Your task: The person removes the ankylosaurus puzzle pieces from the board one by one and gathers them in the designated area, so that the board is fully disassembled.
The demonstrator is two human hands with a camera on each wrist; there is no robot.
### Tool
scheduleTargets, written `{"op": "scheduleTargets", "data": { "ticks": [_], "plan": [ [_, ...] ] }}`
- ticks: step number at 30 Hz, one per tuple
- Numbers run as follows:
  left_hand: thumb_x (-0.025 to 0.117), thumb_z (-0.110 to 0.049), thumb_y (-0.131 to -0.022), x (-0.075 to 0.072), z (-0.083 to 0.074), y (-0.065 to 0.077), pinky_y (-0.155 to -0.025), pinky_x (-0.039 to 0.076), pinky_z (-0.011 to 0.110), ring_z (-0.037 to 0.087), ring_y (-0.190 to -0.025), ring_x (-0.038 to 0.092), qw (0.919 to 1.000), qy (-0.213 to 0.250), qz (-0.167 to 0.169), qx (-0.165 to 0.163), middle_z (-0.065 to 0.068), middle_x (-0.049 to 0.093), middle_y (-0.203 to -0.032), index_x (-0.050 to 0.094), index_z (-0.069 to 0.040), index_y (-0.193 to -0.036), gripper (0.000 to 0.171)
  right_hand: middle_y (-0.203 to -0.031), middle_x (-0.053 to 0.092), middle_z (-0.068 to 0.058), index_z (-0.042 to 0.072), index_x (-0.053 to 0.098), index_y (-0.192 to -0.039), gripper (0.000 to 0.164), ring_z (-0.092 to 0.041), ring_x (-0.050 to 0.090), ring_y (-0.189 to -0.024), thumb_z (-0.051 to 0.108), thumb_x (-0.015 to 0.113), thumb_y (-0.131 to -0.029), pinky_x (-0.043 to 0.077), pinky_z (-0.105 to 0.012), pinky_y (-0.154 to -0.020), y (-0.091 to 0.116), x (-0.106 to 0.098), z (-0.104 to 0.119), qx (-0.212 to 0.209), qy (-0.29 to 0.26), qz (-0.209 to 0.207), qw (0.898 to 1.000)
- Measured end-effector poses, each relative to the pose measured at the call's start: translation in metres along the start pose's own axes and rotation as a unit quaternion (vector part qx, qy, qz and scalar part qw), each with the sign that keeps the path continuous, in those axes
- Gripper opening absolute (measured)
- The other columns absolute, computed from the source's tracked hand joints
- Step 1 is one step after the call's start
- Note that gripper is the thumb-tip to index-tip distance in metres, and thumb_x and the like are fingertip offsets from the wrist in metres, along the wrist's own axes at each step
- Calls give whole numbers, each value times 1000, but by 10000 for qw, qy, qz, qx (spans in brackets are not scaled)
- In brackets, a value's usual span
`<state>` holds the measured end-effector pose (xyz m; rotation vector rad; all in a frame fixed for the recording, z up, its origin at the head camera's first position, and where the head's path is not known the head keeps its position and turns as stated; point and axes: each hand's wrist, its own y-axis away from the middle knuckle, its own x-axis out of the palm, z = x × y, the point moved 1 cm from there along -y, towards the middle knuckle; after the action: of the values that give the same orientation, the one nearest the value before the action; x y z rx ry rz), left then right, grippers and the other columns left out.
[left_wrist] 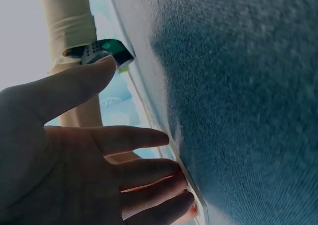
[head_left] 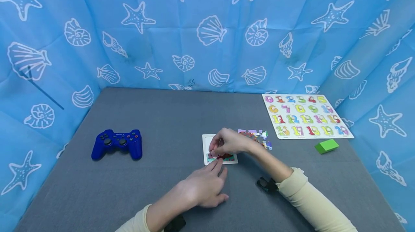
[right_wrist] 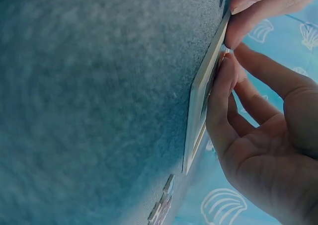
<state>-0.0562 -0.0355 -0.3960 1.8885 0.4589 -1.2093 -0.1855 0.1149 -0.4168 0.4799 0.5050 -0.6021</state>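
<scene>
A small white-rimmed picture puzzle tray lies on the grey table, with colourful pieces fitted along its lower part. My right hand is over the tray, thumb and fingertips brought together on a small puzzle piece at its left side; the fingers mostly hide the piece. My left hand reaches in from the front with its fingers extended, fingertips at the tray's near edge. In the right wrist view, the fingertips of both hands meet close together at the tray's rim.
Joined and loose puzzle pieces lie just right of the tray. A number board is at the back right, a green block in front of it. A blue game controller sits at the left. Patterned blue curtain surrounds the table.
</scene>
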Motion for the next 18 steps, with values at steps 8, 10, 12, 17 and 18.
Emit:
{"op": "scheduleTargets", "data": {
  "ticks": [8, 10, 12, 17, 18],
  "plan": [
    [58, -61, -107, 3, -2, -2, -137, 28, 38, 23, -172, 16, 9998, -189, 3, -60, 10, 20, -183, 40, -17, -169, 78, -83, 69, 1, 4, 73, -100, 10, -5, 60, -71, 9, 80, -95, 52, -19, -66, 0, 2, 3, -104, 157, 93, 9998],
    [58, -62, -107, 3, -3, -2, -138, 27, 38, 23, -172, 16, 9996, -274, -23, -58, 10, 21, -183, 41, -18, -169, 78, -85, 70, -1, 3, 71, -100, 9, -6, 61, -73, 7, 78, -96, 53, -20, -68, 1, 2, 3, -175, 72, 115, 9998],
    [58, -62, -107, 3, -3, -2, -138, 27, 38, 23, -172, 17, 9995, -307, -45, -51, 11, 22, -183, 42, -17, -168, 78, -86, 71, -2, 2, 70, -101, 9, -6, 62, -74, 6, 77, -97, 55, -21, -69, 2, 3, 3, -214, -71, 89, 9997],
    [58, -62, -107, 2, -1, -3, -137, 29, 38, 22, -171, 19, 9996, -270, 14, -5, 9, 21, -183, 42, -19, -168, 76, -85, 70, -5, 0, 69, -104, 8, -9, 63, -74, 4, 74, -99, 55, -22, -68, 5, 2, -2, -216, -450, -223, 9985],
    [58, -62, -107, 2, -1, -3, -137, 29, 38, 22, -171, 20, 9996, -265, 9, 2, 9, 21, -183, 42, -19, -168, 76, -85, 70, -5, 0, 69, -104, 8, -9, 63, -75, 5, 74, -100, 55, -22, -69, 7, 1, -4, -234, -489, -292, 9981]
  ]
}}
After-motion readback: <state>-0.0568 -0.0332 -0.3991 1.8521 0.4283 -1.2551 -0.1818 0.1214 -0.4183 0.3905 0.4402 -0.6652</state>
